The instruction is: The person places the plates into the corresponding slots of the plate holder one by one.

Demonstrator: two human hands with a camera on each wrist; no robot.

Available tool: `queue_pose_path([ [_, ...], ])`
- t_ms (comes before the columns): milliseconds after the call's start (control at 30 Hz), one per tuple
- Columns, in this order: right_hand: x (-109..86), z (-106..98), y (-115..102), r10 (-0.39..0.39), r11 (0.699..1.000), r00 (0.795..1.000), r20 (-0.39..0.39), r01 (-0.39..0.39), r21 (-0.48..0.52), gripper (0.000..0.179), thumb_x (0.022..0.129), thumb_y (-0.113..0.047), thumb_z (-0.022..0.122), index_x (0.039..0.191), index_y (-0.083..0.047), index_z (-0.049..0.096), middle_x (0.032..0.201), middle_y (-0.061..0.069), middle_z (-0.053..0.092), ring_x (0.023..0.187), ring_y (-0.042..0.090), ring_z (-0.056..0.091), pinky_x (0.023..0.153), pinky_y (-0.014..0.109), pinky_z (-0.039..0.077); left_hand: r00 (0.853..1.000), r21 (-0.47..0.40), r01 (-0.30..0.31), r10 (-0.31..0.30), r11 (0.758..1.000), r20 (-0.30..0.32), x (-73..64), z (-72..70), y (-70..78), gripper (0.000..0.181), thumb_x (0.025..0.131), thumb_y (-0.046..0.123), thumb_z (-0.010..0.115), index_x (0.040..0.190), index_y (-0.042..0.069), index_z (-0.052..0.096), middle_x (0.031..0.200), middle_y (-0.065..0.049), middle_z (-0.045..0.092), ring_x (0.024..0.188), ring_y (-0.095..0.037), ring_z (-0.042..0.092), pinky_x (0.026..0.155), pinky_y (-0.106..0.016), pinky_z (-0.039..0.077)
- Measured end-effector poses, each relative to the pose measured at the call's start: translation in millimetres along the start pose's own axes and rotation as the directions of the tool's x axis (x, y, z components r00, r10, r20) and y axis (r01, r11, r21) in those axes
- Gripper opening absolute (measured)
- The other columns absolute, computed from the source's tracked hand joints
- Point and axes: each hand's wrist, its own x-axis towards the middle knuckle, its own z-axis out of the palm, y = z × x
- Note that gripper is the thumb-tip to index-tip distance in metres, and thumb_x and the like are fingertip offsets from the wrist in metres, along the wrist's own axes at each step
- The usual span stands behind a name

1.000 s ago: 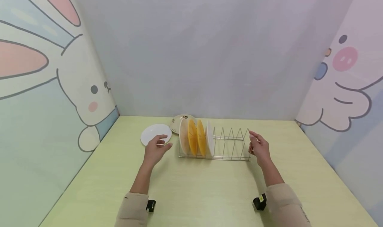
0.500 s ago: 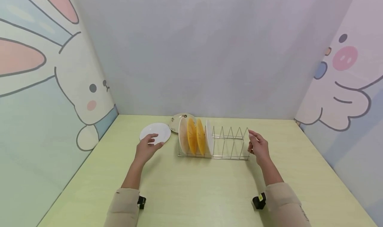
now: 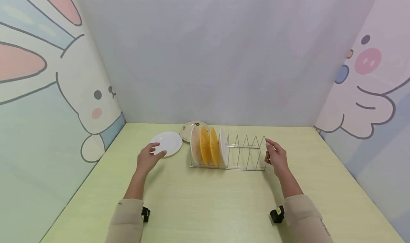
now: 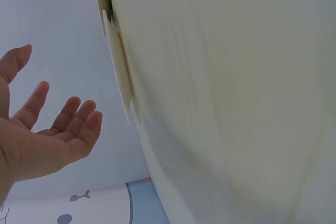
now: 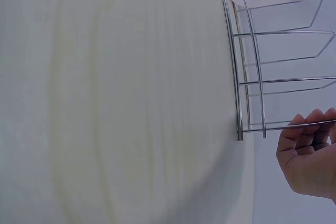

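My left hand [image 3: 148, 160] hovers at the near left edge of a flat white plate [image 3: 170, 143], fingers loosely bent and holding nothing. The left wrist view shows that hand [image 4: 47, 135] apart from the white plate [image 4: 119, 64], which appears edge-on. My right hand [image 3: 277, 158] grips the end wire of a metal dish rack [image 3: 246, 169]. In the right wrist view its fingers [image 5: 294, 135] curl round that wire. Standing upright in the rack's left half are a pale plate [image 3: 195, 146], two yellow plates [image 3: 214, 146] and a white plate [image 3: 224, 148].
A cream plate with a printed pattern [image 3: 188, 132] lies behind the rack's left end, partly hidden by the standing plates. The pale yellow table [image 3: 205, 207] meets a grey back wall [image 3: 205, 57]. Cartoon-printed walls stand at both sides.
My left hand has moved left, away from the rack and to the near left edge of the flat white plate. The right hand keeps its hold on the rack; the plates stay put.
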Motion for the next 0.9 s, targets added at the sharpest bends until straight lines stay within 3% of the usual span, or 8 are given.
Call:
queue_pose_path([
  [300,1.3,-1.2,3.0,-0.003,1.000,1.000,0.005,0.003,0.002,0.044,0.096,-0.034,0.051,0.132,-0.011,0.049,0.060,-0.001,0.047,0.050,0.011,0.048,0.053,0.026,0.048,0.999,0.026,0.044,-0.044,0.999,-0.013,15.2,-11.7,-13.2,0.059,0.083,0.030,0.069,0.131,0.003,0.048,0.128,-0.029,0.046,0.117,-0.041,0.044,0.089,-0.051,0.040],
  [467,0.8,-0.9,2.6,-0.004,1.000,1.000,0.006,0.004,-0.006,0.045,0.096,-0.034,0.050,0.133,-0.010,0.047,0.060,-0.002,0.047,0.050,0.010,0.048,0.053,0.025,0.048,0.995,0.032,0.100,-0.100,0.994,-0.008,24.0,-17.2,-18.4,0.063,0.084,0.031,0.068,0.134,0.002,0.044,0.127,-0.030,0.045,0.116,-0.041,0.042,0.089,-0.052,0.039],
  [733,1.3,-0.6,1.0,-0.005,1.000,1.000,0.012,0.005,-0.011,0.046,0.096,-0.033,0.050,0.135,-0.008,0.045,0.060,-0.002,0.047,0.050,0.010,0.048,0.054,0.026,0.048,0.982,-0.019,0.187,-0.187,0.982,0.020,39.3,-18.1,-26.4,0.067,0.084,0.030,0.068,0.137,0.001,0.039,0.129,-0.030,0.043,0.118,-0.042,0.041,0.094,-0.052,0.037],
  [900,0.5,-0.7,0.2,-0.014,1.000,1.000,0.012,0.015,-0.012,0.043,0.097,-0.033,0.049,0.134,-0.010,0.047,0.060,-0.002,0.047,0.050,0.010,0.048,0.053,0.025,0.048,0.966,-0.017,0.257,-0.257,0.966,0.022,47.4,-12.8,-32.1,0.072,0.083,0.027,0.069,0.139,-0.003,0.034,0.134,-0.030,0.037,0.113,-0.041,0.045,0.094,-0.048,0.038],
])
